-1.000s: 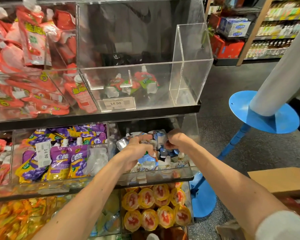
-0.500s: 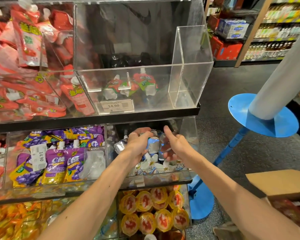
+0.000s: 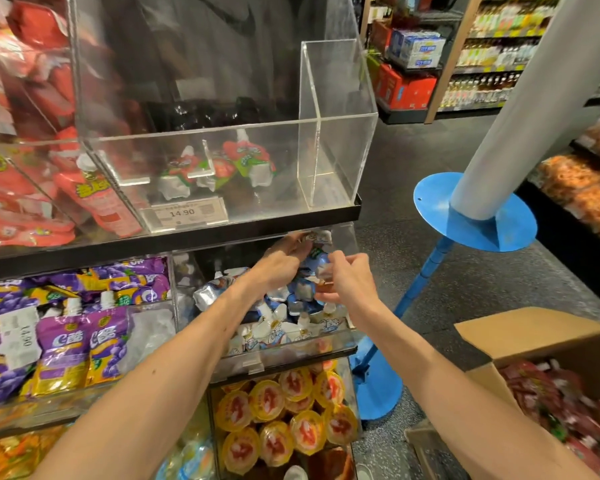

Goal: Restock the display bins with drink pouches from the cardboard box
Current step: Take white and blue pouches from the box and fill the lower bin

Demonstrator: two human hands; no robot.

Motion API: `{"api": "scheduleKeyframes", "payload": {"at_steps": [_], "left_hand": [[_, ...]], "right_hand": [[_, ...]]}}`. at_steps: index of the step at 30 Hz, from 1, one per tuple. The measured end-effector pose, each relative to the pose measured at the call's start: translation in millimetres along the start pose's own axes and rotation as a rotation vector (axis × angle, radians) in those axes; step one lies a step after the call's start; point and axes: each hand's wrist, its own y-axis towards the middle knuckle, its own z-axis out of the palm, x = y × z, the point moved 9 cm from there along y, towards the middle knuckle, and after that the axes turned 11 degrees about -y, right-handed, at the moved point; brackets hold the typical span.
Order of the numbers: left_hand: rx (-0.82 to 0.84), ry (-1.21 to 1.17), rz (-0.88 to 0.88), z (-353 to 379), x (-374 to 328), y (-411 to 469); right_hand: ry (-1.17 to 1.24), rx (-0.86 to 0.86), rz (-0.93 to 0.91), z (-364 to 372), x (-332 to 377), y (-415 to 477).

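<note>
My left hand (image 3: 279, 266) reaches into the middle-row clear bin (image 3: 291, 353) and grips a blue-and-white drink pouch (image 3: 315, 259) raised near the bin's top edge. My right hand (image 3: 352, 284) is beside it, fingers curled, pinching the same pouch's right side. More blue-and-white pouches (image 3: 274, 332) lie piled in the bin below both hands. The open cardboard box (image 3: 534, 336) stands at the lower right with red pouches (image 3: 555, 396) inside. The top clear bin (image 3: 340, 157) holds only a few red-and-green pouches (image 3: 224, 166).
Purple grape pouches (image 3: 73, 344) fill the bin to the left, red pouches (image 3: 21, 188) the upper left bin, and yellow jelly cups (image 3: 284, 420) the bin below. A blue stand (image 3: 478, 223) with a white pole (image 3: 520, 98) rises at right over the dark floor.
Both hands have moved up and to the right from the pile, bringing a blue-and-white pouch up near the bin's top edge. The view has shifted to show more of the cardboard box.
</note>
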Motion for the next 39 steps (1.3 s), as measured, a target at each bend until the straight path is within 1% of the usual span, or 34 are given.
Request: {"api": "scheduleKeyframes", "payload": {"at_steps": [2,4,6,7,8,9,10,12,15,17,21,24,26,28,29,32,34,36,37,39], "left_hand": [[-0.025,0.062,-0.041,-3.5,10.4,12.4],[-0.121,0.193,-0.073,-15.7,19.9,21.2],[-0.235,0.276,-0.032,-30.5,29.6,28.1],[-0.241,0.313,-0.003,-32.0,32.4,31.0],[-0.199,0.374,0.023,-28.0,35.1,35.7],[-0.123,0.452,0.050,-19.3,38.6,42.0],[-0.048,0.536,0.076,-8.0,38.3,46.5],[0.040,0.698,0.132,12.8,35.8,56.2],[0.093,0.961,0.179,32.4,31.2,65.5],[0.078,1.061,0.182,32.8,31.7,65.5],[0.052,1.050,0.225,22.6,26.0,55.7],[0.067,1.026,0.261,-5.2,22.4,35.1],[0.076,0.945,0.260,-28.5,28.0,15.4],[0.059,0.851,0.250,-44.1,29.7,-6.6],[0.049,0.824,0.242,-48.1,29.7,-14.7],[0.040,0.815,0.202,-50.3,31.2,-25.1],[0.035,0.831,0.197,-51.0,31.6,-28.6],[-0.009,0.805,0.176,-54.1,32.4,-32.1],[-0.040,0.796,0.150,-55.3,33.8,-33.1],[-0.076,0.829,0.075,-54.7,38.6,-32.2]], "right_hand": [[0.011,-0.036,-0.028,-1.0,3.7,-1.2],[-0.049,-0.078,-0.100,-5.7,8.0,-6.1],[-0.243,-0.137,-0.214,-12.0,8.7,-14.8],[-0.351,-0.162,-0.267,-14.8,7.4,-20.1],[-0.434,-0.183,-0.302,-17.5,5.1,-25.5],[-0.490,-0.201,-0.321,-20.8,3.4,-29.9],[-0.533,-0.218,-0.329,-23.8,2.1,-32.6],[-0.605,-0.250,-0.341,-28.7,2.4,-34.5],[-0.683,-0.282,-0.352,-31.9,5.8,-34.8],[-0.712,-0.289,-0.363,-29.5,6.9,-35.1],[-0.744,-0.300,-0.441,-21.7,11.8,-37.4],[-0.766,-0.302,-0.497,-12.0,19.0,-37.1],[-0.801,-0.289,-0.502,-0.2,21.8,-31.5],[-0.862,-0.253,-0.461,13.5,20.7,-18.8],[-0.888,-0.230,-0.411,19.0,18.4,-10.0],[-0.970,-0.193,-0.272,28.2,13.7,10.2],[-0.967,-0.167,-0.264,38.4,12.8,19.7],[-0.926,-0.142,-0.279,49.7,15.7,26.2],[-0.944,-0.105,-0.273,56.1,14.9,30.7],[-1.064,0.021,-0.272,68.3,12.6,36.0]]}}
